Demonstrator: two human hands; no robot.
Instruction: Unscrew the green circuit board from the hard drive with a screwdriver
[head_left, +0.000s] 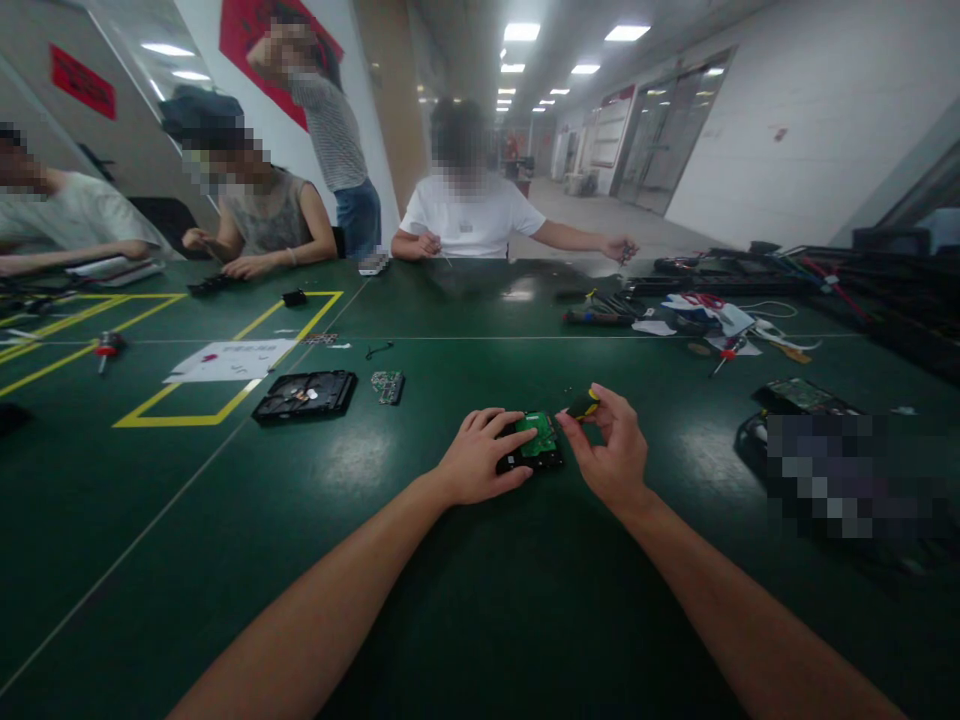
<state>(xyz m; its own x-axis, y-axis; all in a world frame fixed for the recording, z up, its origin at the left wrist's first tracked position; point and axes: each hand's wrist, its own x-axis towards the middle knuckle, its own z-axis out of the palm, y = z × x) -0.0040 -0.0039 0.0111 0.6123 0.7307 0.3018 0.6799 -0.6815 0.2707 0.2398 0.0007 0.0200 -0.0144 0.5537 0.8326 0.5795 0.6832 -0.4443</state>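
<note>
1. Head view: left hand (476, 455) spread open, fingers bracing the hard drive (553, 460) flat on the table (465, 620).
2. Right hand (613, 445): fingertips pinched on yellow-and-black tool (582, 406), beside drive.
3. Judgement: brace by casing edges; keep tool tip off circuitry.

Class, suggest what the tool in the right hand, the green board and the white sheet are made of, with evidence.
Tool: probably plastic, perhaps rubber; moulded-looking, black and yellow.
Board: likely lacquered resin; flat, green, pale markings.
Sheet: probably matt paper; thin, white, marked.

Office workshop, shared electronics bench (480, 620)
</note>
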